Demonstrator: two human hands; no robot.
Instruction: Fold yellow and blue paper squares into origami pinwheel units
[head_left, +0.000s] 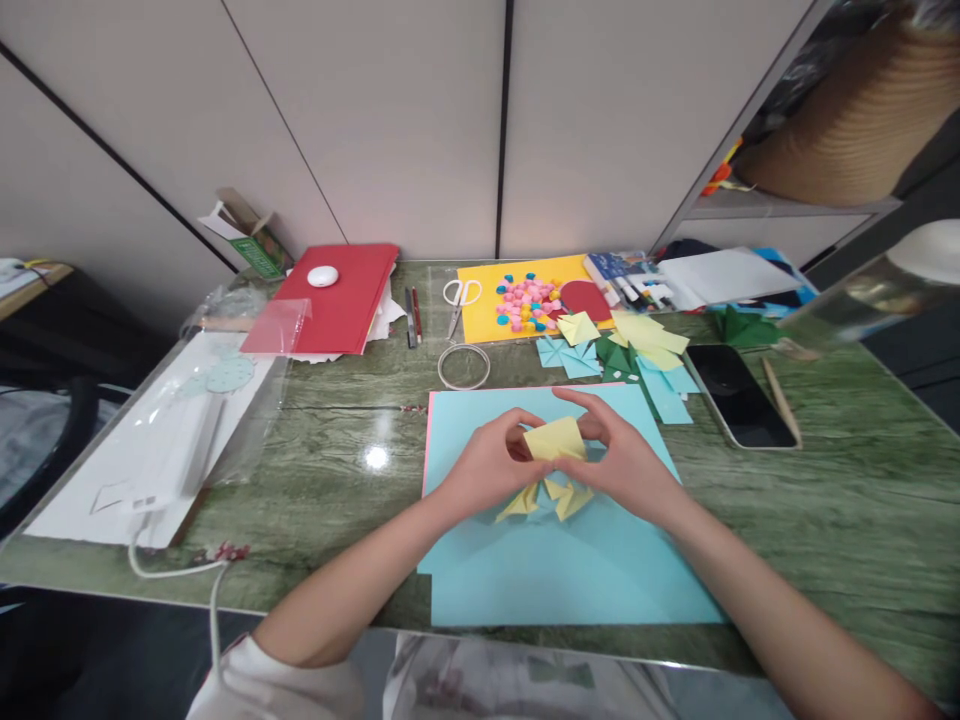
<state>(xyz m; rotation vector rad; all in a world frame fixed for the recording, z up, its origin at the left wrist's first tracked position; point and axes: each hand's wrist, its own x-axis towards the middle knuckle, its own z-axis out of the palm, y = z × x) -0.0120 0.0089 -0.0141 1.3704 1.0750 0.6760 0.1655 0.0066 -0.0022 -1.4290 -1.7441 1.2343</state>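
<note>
Over a light-blue sheet (pixel 570 580), both hands (pixel 489 462) pinching yellow paper (pixel 555 440), folded yellow pieces (pixel 573 501) close by

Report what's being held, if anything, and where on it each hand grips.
A yellow paper piece: the left hand holds its lower left edge, the right hand its lower right. Fingers behind it are partly hidden.

Soft lt — glare (pixel 376 458) on tbl (pixel 330 480), edges warped
</note>
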